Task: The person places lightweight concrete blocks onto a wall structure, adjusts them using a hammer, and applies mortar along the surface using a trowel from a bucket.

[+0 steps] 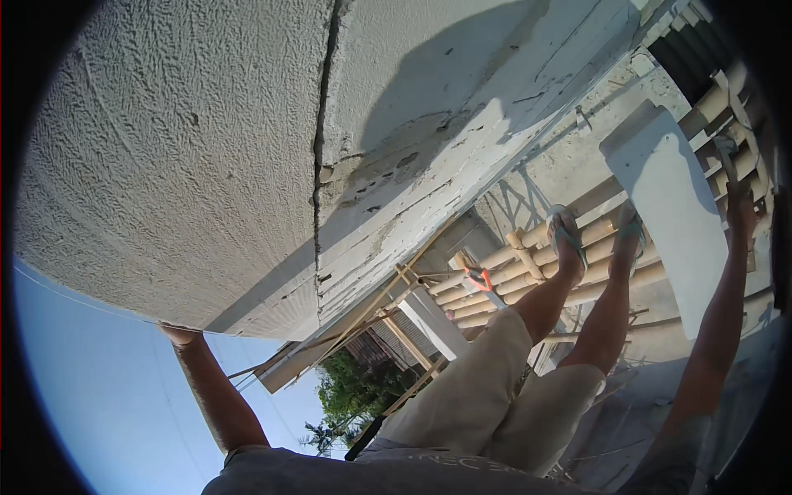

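Observation:
My left hand [181, 334] grips the edge of a grey wall [190, 165] of textured plaster and blockwork, its fingers partly hidden. My right hand [739, 206], at the far right, is closed round the handle of a tool with a grey metal head [724, 148], too small to identify exactly. Beside that hand lies a large pale slab [664, 206] across bamboo poles. My sandalled feet stand on the bamboo platform [536, 256]. An orange-handled tool [478, 279], apparently a saw, rests on the poles near my legs.
A white block [433, 324] sits near timber and bamboo framing [404, 346] beside the wall. Concrete surfaces [606, 115] show below the platform. A green tree [346, 388] and open sky appear beyond the wall's edge.

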`<action>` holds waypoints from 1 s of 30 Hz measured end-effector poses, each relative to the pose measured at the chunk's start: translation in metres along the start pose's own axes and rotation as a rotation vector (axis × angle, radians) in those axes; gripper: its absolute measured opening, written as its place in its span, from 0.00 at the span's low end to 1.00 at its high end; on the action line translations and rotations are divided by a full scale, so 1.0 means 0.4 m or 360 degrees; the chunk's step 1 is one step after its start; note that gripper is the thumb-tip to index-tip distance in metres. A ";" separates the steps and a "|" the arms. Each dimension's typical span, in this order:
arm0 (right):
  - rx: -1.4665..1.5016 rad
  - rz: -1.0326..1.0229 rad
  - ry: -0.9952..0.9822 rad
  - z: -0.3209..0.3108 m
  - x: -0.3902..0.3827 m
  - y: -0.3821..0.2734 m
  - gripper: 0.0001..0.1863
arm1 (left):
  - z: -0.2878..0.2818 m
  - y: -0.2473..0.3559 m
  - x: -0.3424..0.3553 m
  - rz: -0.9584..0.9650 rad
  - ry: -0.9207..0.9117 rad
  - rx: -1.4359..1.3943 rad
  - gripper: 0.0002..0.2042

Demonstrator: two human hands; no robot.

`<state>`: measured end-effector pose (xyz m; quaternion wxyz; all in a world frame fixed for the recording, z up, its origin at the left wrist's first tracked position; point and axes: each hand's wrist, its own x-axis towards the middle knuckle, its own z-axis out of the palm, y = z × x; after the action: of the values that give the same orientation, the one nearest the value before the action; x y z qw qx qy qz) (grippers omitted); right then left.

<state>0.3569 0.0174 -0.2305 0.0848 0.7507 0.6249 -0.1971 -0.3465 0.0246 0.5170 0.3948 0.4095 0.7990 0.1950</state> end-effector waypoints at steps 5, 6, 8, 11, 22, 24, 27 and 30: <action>0.0567 0.0447 0.0233 -0.455 -0.289 -0.330 0.25 | 0.013 -0.003 -0.022 0.0202 0.0095 -0.0039 0.29; 0.0677 0.0494 0.0338 -0.559 -0.371 -0.399 0.24 | 0.020 -0.005 -0.021 0.0318 0.0206 0.0080 0.28; 0.1061 0.0546 0.0715 -0.758 -0.527 -0.539 0.21 | 0.024 -0.002 -0.025 0.0427 0.0328 0.0373 0.24; 0.2061 0.0599 0.0258 -1.045 -0.725 -0.690 0.17 | 0.021 0.015 -0.024 0.0357 0.0269 0.0462 0.28; 0.1681 -0.0363 -0.0182 -1.546 -0.975 -1.013 0.10 | -0.103 -0.018 0.000 0.0253 -0.0395 0.0489 0.42; 0.1659 -0.0407 -0.0412 -1.612 -0.994 -1.071 0.14 | -0.120 -0.030 0.002 0.0267 -0.0398 0.0525 0.44; 0.1384 -0.0475 -0.0469 -1.658 -1.017 -1.157 0.21 | -0.132 -0.035 -0.002 0.0326 -0.0552 0.0645 0.46; 0.1096 -0.0709 -0.0285 -1.661 -1.047 -1.229 0.20 | -0.135 -0.031 -0.013 0.0371 -0.0516 0.0718 0.46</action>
<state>-0.0536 -0.0126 0.5995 -0.1619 0.5616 0.6598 -0.4723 -0.3934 0.0137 0.5445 0.3913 0.6016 0.6963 -0.0112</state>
